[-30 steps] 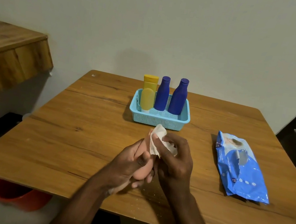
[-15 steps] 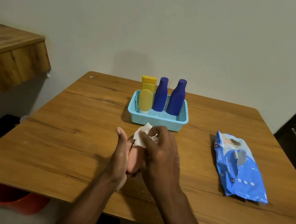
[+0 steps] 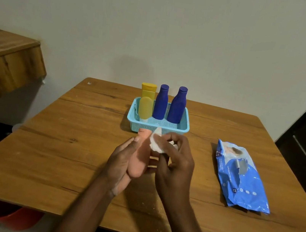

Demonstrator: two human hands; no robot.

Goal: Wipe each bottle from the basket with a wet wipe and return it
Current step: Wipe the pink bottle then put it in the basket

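the left hand (image 3: 121, 161) holds the peach bottle (image 3: 140, 158) just below the middle of the frame, fingers wrapped round its far side, thumb lying along its left edge, and more of the bottle shows now than half a second back, its cap end tipped up toward the basket (image 3: 157, 124). the right hand (image 3: 176, 159) has slid off to the right of the bottle, fingers curled and pinching the white wet wipe (image 3: 156, 142) against the bottle's upper right side. up in the centre the basket holds a yellow bottle (image 3: 146, 102) and two dark blue bottles (image 3: 161, 103), all upright, unchanged. the blue wipes pack (image 3: 242, 176) lies flat on the wooden table (image 3: 52, 150) at the right, as before.
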